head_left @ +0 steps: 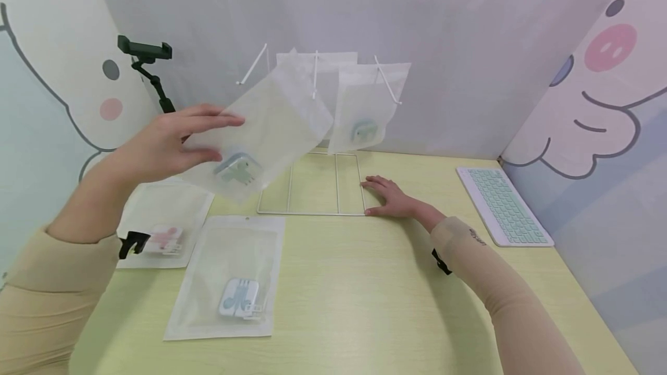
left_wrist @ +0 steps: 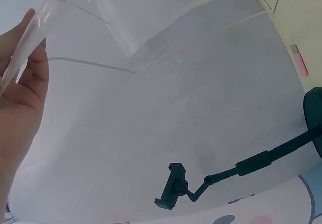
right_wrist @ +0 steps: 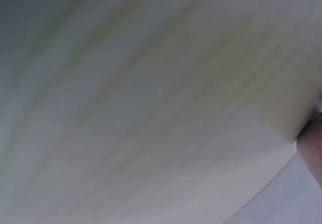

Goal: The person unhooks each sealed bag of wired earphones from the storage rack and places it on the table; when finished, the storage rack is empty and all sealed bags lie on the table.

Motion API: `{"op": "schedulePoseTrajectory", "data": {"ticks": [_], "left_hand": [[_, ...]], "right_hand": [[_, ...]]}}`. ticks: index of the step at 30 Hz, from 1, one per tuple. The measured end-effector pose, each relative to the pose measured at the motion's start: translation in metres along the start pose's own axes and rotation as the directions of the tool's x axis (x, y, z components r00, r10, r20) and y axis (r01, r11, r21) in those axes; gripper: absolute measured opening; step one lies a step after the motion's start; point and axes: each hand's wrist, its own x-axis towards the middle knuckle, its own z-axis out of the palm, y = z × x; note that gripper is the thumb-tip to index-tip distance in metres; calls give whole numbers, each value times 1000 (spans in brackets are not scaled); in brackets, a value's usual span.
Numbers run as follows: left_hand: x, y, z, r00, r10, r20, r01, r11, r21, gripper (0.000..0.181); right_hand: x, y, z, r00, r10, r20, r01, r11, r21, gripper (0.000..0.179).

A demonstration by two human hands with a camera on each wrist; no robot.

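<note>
Along the back rises a grey wall [head_left: 448, 45], with cartoon panels at both sides and the pale yellow bench [head_left: 375, 294] below. On the bench stands a white wire rack [head_left: 312, 213] with 3 hooks in view. The right hand [head_left: 391, 198] rests at the right side of its base, fingers spread, that grip wide. A dark phone stand [left_wrist: 254, 162] rises at the left; a white keyboard [head_left: 504, 206] with mint keys lies at the far right.

At the middle and right hooks hang 2 pouches, the rear pouch [head_left: 333, 61] and the right pouch [head_left: 367, 97]. On the left of the bench lie 2 more, the nearer pouch [head_left: 219, 259] and the farther pouch [head_left: 156, 204], partly covered by a black wrist strap [head_left: 134, 243].

Before the rack, the left hand [head_left: 164, 146] pinches a translucent white pouch [head_left: 276, 123], the grip narrow. It tilts up toward the middle hook, hiding some of the rack and the rear pouch; whether it touches the hook I cannot tell. Near its lower end shows a small bluish-white case [head_left: 238, 168] with pale green earphones.
</note>
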Motion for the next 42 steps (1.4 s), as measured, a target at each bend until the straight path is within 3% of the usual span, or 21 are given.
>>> {"op": "schedulePoseTrajectory", "data": {"ticks": [6,12,27,36,42], "left_hand": [[-2,-1,-3,999,4,36,-4,1000,-24,73],[-6,4,-7,996,-59,70,62,997,-43,72],[-11,7,-11,998,-54,34,56,998,-43,73],[-11,9,-10,998,-44,43,47,997,-65,75],[-20,9,-6,996,-81,46,83,996,-41,72]], "right_hand": [[0,-1,-1,1000,-7,-5,7,1000,-8,81],[-1,0,0,1000,-13,-2,13,1000,-2,81],[-1,0,0,1000,-12,-2,12,1000,9,81],[-1,1,0,1000,-10,-5,10,1000,1,81],[-1,0,-1,1000,-8,-1,8,1000,3,81]]}}
